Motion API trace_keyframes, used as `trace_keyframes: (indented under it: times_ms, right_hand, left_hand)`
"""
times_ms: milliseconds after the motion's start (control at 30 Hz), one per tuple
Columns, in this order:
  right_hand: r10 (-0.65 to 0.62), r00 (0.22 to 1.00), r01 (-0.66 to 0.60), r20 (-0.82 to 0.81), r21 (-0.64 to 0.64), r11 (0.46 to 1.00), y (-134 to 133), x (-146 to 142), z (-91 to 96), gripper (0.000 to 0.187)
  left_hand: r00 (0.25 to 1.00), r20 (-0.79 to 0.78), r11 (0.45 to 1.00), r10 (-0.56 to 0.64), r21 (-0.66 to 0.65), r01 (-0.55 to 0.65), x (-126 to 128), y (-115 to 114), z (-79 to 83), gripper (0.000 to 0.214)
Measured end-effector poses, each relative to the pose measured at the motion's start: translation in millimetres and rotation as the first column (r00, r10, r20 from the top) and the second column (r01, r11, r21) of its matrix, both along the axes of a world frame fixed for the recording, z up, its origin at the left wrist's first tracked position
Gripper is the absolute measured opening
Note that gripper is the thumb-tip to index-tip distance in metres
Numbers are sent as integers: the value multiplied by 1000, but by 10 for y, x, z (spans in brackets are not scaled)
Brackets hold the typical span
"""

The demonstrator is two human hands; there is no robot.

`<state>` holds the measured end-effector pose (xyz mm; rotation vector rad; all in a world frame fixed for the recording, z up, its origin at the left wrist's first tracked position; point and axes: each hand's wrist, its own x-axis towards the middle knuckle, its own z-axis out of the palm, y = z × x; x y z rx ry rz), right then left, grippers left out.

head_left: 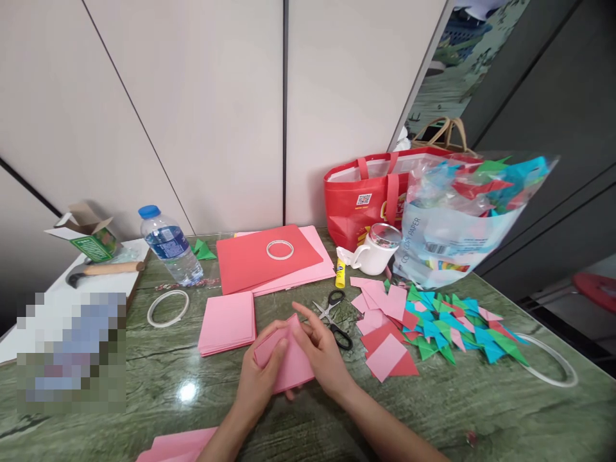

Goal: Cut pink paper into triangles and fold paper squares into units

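Observation:
Both my hands hold one folded pink paper sheet (291, 362) just above the green marble table (144, 385). My left hand (260, 378) grips its left edge, thumb on top. My right hand (322, 353) pinches the right side, fingers curled over the fold. A stack of small pink squares (227, 322) lies just left of my hands. Black-handled scissors (334, 317) lie right behind my right hand.
Red and pink sheets (267, 260) with a tape ring lie behind, beside a water bottle (169, 247), glue stick (340, 273) and white mug (375, 253). To the right are folded paper triangles (447, 324), a plastic bag (462, 218) and a red tote (366, 199).

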<state>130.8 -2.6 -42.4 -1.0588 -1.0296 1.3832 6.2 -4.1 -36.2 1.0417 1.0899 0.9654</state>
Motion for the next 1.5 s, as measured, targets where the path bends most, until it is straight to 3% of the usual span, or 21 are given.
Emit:
trace_keyframes:
  times_ms: [67,167,367,500,667,767,900,967,1033,1100,1167,1233,1300,1400,1500]
  right_hand:
    - [-21,999,19,44,37,999,6,11,33,45]
    - [-47,993,37,106,96,995,-2,5,61,35]
    - [-118,968,80,223,172,982,-50,-48,-9,34]
    - [-90,970,34,226,242,970,-73,-49,-24,37]
    - [-88,977,30,193,283,959,-104,-67,-19,38]
    - [-127,970,57,209,313,948,-123,-93,-47,33]
    - [-134,967,67,218,290,955,-120,-86,-59,34]
    - [-166,959,104,228,261,960,-100,-60,-46,38]
    - [-145,962,94,232,218,972,-69,-32,-36,37]
    - [-51,975,16,215,161,987,-33,-15,-42,33]
    - [24,985,-43,171,104,994,-3,-13,-66,38]
    - [28,994,-33,107,45,998,18,-24,-99,42]
    - [-3,998,4,64,-7,1000,27,-38,-128,42]
    - [-89,990,89,111,11,996,24,-55,-152,42]
    - [-174,964,158,203,93,983,14,-62,-169,42]
  left_hand:
    - [988,-127,981,87,184,-62,-20,15,-39,38]
    - [961,-243,916,129,399,-22,-54,22,-70,26]
    - [974,-226,922,26,381,64,-58,-15,-38,33]
    - [975,-220,919,4,385,83,-56,-20,-48,30]
    - [964,-267,829,0,540,150,-87,-17,-116,27]
    - [957,-291,810,9,563,164,-92,-22,-152,29]
    - [965,-260,853,36,511,106,-50,-31,-111,26]
    - [980,-196,923,30,382,48,-23,-45,-40,28]
    - [996,-95,985,-5,171,21,-7,-60,42,40]
    - [1000,2,1000,-21,12,21,-9,-63,107,51]
    - [996,78,996,-52,-64,57,-23,-46,136,60]
    - [990,117,993,-82,-76,91,-34,-13,125,65]
    - [997,65,998,-44,-46,47,-33,17,88,64]
    - [974,-176,989,145,35,-141,-7,31,16,44]
    - [914,-338,974,224,103,-200,19,15,-36,36]
